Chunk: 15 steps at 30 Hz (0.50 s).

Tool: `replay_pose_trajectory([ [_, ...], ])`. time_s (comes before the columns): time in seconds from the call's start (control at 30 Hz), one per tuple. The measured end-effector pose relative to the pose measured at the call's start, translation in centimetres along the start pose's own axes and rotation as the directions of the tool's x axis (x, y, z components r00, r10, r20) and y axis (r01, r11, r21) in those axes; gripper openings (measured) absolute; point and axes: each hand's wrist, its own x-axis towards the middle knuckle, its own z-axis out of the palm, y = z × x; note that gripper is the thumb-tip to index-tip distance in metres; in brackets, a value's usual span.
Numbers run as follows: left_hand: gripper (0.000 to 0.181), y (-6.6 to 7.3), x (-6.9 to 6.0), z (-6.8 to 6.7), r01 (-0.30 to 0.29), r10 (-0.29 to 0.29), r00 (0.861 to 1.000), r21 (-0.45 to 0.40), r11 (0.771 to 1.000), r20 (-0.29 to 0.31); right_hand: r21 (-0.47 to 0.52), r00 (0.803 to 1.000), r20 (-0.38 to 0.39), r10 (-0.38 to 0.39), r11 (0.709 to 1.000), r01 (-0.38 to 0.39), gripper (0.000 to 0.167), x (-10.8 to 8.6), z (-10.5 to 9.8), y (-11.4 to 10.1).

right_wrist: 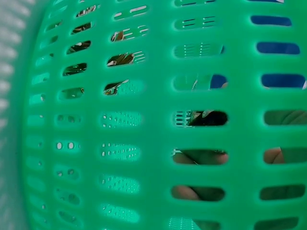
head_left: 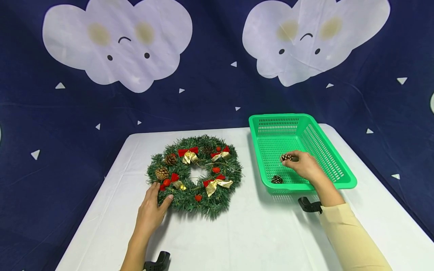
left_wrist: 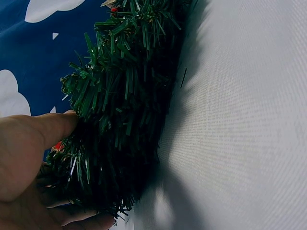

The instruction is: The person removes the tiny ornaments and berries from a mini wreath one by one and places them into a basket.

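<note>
The wreath point(head_left: 193, 191) lies on the left part of the surface point(head_left: 244, 233), and the basket point(head_left: 276, 150) stands apart from it on the right, so the pine cone point(head_left: 285, 157) in my right hand point(head_left: 305, 165) has the wreath off to its left, across a bare strip of white cloth. I pinch that cone between thumb and fingers over the basket's floor, toward its near end; through the slots, the right wrist view shows it and my fingers within the walls. My left hand point(head_left: 150, 210) is much nearer the wreath: it rests against the near left edge, thumb and fingers spread apart and touching the greenery. My hands are well apart from each other. The wreath lies flat and roughly round, so it offers no clear long axis; the basket's long axis runs away from me, its far end leaning left. Counting, I see one wreath, one basket, one cone in my fingers and one loose cone point(head_left: 277, 179) lying in the basket's near left corner. On the wreath are two plain brown cones point(head_left: 170, 159), perhaps a third, darker one near the top, four red-and-gold bows point(head_left: 189, 155) and at least four red berries point(head_left: 216, 170); the greenery hides any exact count of those.
</note>
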Motion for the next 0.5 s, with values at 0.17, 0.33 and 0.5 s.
replay_pose_trajectory([
  [0.17, 0.072, 0.04, -0.03, -0.04, 0.0, 0.0, 1.0, -0.003, 1.0, -0.002, 0.019, 1.0, 0.02, 0.01, 1.0, -0.01, 0.058, -0.02, -0.07, -0.01],
  [0.33, 0.072, 0.11, -0.01, -0.08, -0.001, 0.001, 1.0, 0.0, 1.0, -0.002, 0.028, 1.0, 0.025, 0.01, 1.0, -0.011, 0.062, -0.06, -0.13, 0.04],
  [0.5, 0.072, 0.13, -0.02, -0.19, 0.007, -0.007, 1.0, 0.002, 1.0, 0.013, 0.032, 1.0, 0.024, 0.013, 0.999, -0.014, 0.064, -0.17, -0.07, 0.0],
])
